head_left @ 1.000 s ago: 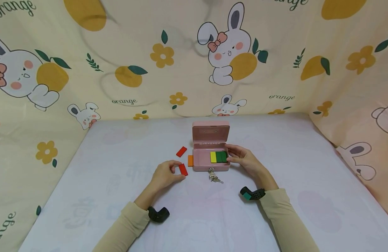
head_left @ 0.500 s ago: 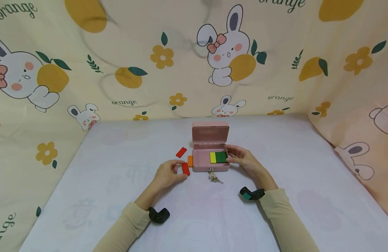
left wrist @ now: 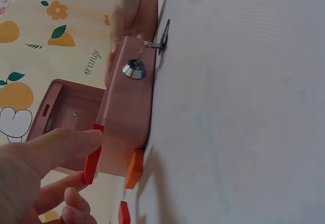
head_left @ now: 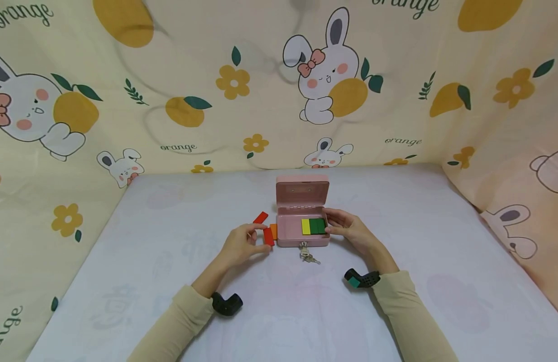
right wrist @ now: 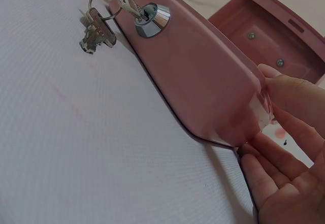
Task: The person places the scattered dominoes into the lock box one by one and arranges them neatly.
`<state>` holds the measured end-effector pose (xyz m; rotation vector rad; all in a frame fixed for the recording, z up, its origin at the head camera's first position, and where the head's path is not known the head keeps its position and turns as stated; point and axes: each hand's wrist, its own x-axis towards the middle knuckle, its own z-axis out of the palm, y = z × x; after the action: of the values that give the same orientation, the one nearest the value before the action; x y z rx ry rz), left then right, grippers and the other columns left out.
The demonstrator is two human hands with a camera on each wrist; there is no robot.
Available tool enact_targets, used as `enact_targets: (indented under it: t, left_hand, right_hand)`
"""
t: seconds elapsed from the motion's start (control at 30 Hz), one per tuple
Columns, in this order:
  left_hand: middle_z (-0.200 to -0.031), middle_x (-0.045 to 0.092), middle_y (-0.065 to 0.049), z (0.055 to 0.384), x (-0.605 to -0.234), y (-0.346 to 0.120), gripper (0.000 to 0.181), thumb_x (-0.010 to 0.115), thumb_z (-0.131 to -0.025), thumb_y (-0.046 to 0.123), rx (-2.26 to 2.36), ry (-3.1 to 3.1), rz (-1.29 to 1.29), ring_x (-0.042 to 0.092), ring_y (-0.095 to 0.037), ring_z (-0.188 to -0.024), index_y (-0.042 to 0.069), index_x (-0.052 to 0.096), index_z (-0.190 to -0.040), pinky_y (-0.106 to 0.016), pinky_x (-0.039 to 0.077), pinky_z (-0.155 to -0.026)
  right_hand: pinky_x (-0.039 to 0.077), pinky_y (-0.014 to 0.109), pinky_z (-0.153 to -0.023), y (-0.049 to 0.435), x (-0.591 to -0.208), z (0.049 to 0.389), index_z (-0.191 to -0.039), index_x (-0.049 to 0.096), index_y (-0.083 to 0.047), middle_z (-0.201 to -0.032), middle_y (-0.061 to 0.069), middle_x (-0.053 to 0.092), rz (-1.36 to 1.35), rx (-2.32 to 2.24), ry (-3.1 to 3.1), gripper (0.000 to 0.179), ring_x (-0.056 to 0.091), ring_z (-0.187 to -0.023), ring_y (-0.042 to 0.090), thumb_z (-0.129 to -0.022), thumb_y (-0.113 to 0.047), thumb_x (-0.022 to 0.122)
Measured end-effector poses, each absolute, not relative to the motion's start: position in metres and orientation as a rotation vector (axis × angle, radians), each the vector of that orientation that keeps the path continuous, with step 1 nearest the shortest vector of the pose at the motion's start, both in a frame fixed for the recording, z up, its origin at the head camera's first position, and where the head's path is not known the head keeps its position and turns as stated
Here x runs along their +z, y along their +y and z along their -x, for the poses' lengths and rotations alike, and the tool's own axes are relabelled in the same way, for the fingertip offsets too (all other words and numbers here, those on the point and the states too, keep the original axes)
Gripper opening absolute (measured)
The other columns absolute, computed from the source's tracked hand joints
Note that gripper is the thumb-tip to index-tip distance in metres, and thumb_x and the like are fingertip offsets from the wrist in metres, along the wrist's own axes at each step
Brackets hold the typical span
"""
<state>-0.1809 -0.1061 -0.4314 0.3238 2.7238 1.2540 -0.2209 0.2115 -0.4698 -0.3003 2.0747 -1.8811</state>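
Head view: left hand (head_left: 239, 245) pinching red block (head_left: 269, 238) between fingers, left of pink cash box (head_left: 290, 242); right hand (head_left: 354, 232) gripping box's right end; yellow block (head_left: 305, 227), green blocks (head_left: 313, 226) inside box.

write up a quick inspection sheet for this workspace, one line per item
Surface: pale table, faint marks showing
Job's things: pink box, lid open, holding a yellow block and two green blocks towards its right end; keys at its front lock; orange block and loose red block outside, to its left
Clutter: nothing seen
Left grip: pinches another red block near the box's left end
Right grip: holds the box's right end
Cables: nothing seen
Surroundings: cream backdrop printed with rabbits, oranges and flowers
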Motion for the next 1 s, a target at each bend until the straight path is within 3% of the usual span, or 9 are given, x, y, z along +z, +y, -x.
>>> enact_targets:
  t: [0.2, 0.53, 0.63, 0.83, 1.0]
  left_hand:
    - [-0.076, 0.053, -0.015, 0.182, -0.424, -0.105, 0.046, 0.082, -0.075, 0.016, 1.303, 2.712, -0.361, 0.04, -0.012, -0.064, 0.005, 0.068, -0.117, -0.02, 0.029, -0.059]
    - [-0.075, 0.052, -0.01, 0.187, -0.419, -0.102, 0.045, 0.081, -0.073, 0.012, 1.326, 2.748, -0.427, 0.041, -0.01, -0.066, 0.005, 0.068, -0.116, -0.019, 0.03, -0.058]
    - [-0.074, 0.051, -0.008, 0.189, -0.417, -0.101, 0.046, 0.082, -0.073, 0.013, 1.327, 2.745, -0.42, 0.041, -0.01, -0.066, 0.005, 0.068, -0.116, -0.018, 0.03, -0.059]
    - [-0.076, 0.052, -0.01, 0.19, -0.414, -0.097, 0.045, 0.081, -0.075, 0.016, 1.323, 2.737, -0.412, 0.043, -0.012, -0.069, 0.006, 0.068, -0.117, -0.02, 0.03, -0.059]
    - [-0.077, 0.051, -0.012, 0.192, -0.412, -0.093, 0.043, 0.081, -0.076, 0.017, 1.308, 2.73, -0.407, 0.042, -0.013, -0.07, 0.008, 0.068, -0.117, -0.021, 0.03, -0.062]
  right_hand:
    - [0.04, 0.006, -0.098, 0.211, -0.469, 0.221, -0.145, 0.034, 0.004, -0.155, 0.024, 0.029, 0.297, -1.899, 2.057, 0.068, 0.047, -0.122, -0.008, -0.087, -0.006, 0.068]
    - [0.041, 0.006, -0.098, 0.21, -0.468, 0.22, -0.146, 0.034, 0.003, -0.155, 0.024, 0.031, 0.287, -1.885, 2.063, 0.067, 0.046, -0.125, -0.004, -0.088, -0.006, 0.067]
    - [0.04, 0.007, -0.099, 0.21, -0.467, 0.22, -0.146, 0.034, 0.004, -0.155, 0.024, 0.031, 0.282, -1.877, 2.072, 0.067, 0.045, -0.132, 0.004, -0.088, -0.006, 0.067]
    - [0.04, 0.007, -0.099, 0.21, -0.465, 0.219, -0.146, 0.034, 0.004, -0.154, 0.024, 0.031, 0.303, -1.852, 2.095, 0.066, 0.029, -0.145, 0.035, -0.089, -0.007, 0.066]
    - [0.039, 0.008, -0.1, 0.21, -0.466, 0.22, -0.145, 0.035, 0.004, -0.154, 0.024, 0.031, 0.319, -1.848, 2.101, 0.064, 0.031, -0.145, 0.033, -0.089, -0.006, 0.065]
